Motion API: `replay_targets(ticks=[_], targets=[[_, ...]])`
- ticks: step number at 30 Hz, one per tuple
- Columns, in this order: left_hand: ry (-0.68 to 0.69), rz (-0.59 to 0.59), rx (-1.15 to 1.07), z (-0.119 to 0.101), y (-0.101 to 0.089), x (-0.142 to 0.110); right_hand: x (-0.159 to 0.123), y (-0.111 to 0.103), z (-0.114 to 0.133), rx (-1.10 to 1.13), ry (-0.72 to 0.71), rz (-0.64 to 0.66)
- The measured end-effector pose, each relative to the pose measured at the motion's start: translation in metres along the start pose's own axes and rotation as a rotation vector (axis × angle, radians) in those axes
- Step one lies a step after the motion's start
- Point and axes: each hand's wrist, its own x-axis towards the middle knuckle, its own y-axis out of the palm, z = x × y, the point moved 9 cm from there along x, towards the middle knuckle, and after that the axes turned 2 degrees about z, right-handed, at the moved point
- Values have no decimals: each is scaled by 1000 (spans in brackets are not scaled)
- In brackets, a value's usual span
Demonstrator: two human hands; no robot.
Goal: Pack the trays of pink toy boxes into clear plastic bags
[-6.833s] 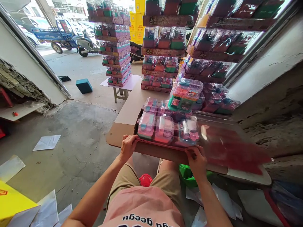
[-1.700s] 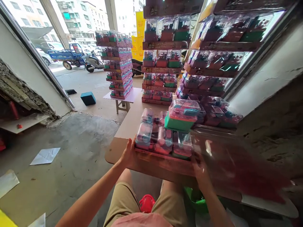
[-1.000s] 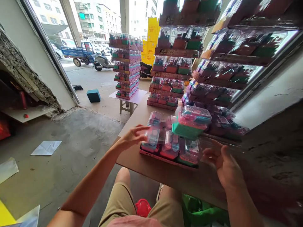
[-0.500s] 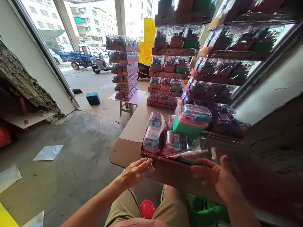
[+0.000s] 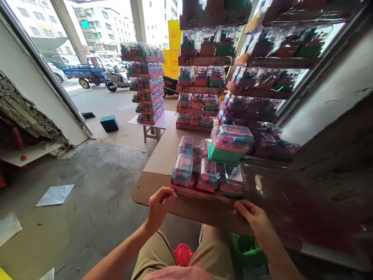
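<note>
A shallow cardboard tray point(image 5: 204, 193) of clear-lidded toy boxes lies near the table's front edge. My left hand point(image 5: 159, 206) is closed at its front left corner, fingertips against the rim. At the front right corner, my right hand point(image 5: 255, 217) pinches the edge between thumb and fingers. Inside the tray are several small boxes with pink and teal contents, such as the front left box point(image 5: 183, 169). A green box with a clear lid point(image 5: 229, 149) rests on top towards the back right. Whether the thin metal tool remains in my left hand is hidden.
Tall stacks of filled trays point(image 5: 198, 101) stand at the table's back and right. Another stack point(image 5: 148, 85) is on a stool-borne board beyond. A green bag or bin point(image 5: 247, 249) sits below the table, right of my knees. A white scrap point(image 5: 258, 182) lies right of the tray.
My left hand has moved up and left to the tray's corner; the metal tool no longer shows. My right hand, open before, has closed on the front edge. The loose film strip across the front is gone.
</note>
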Motion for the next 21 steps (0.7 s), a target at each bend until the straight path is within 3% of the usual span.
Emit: replay_targets(ticks=[2, 7, 11, 13, 15, 18, 21], targets=[[-176, -50, -136, 18, 4, -1, 6, -3, -18, 23, 11, -44], [-328, -116, -315, 34, 7, -2, 12, -11, -46, 134, 47, -123], [-521, 79, -362, 36, 15, -4, 4, 6, -68, 593, 68, 25], [-600, 161, -420, 31, 18, -7, -4, 30, -77, 798, 108, 147], [-666, 207, -498, 25, 21, -10, -15, 64, -83, 846, 173, 256], [-721, 264, -552, 15, 28, -14, -30, 121, -76, 733, 189, 393], [-710, 298, -534, 10, 34, -17, -36, 171, -53, 611, 66, 500]])
